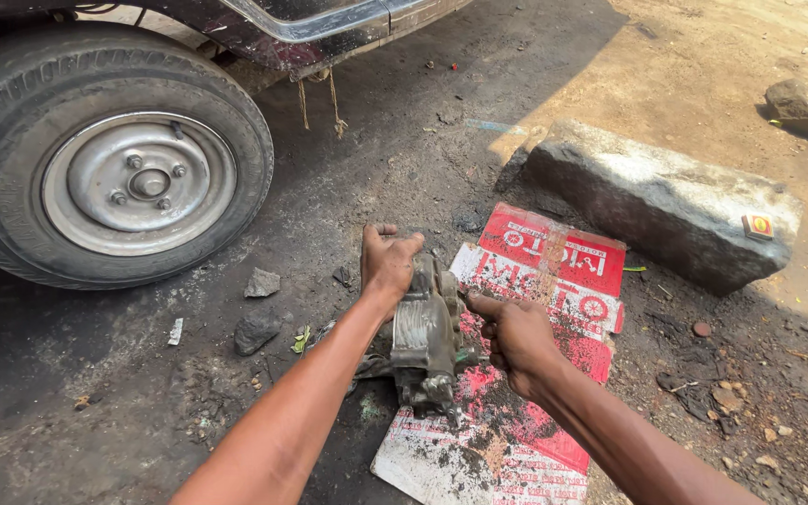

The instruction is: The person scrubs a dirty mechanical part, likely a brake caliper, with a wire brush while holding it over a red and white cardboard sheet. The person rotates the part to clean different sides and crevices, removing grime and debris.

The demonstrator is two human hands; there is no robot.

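Hands grip a greasy, ribbed metal engine part (pixel 425 341): left hand (pixel 388 262) clasps its far top, right hand (pixel 516 339) closed at its side, over torn red-and-white cardboard (pixel 554 281).

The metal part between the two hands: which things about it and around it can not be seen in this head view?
- Metal part: its far side is hidden by the left hand.
- Right hand: fingertips curl out of sight; any tool is unclear.
- Red and white cardboard: partly hidden by dirt.
- Vehicle wheel: cut off by the frame edge.
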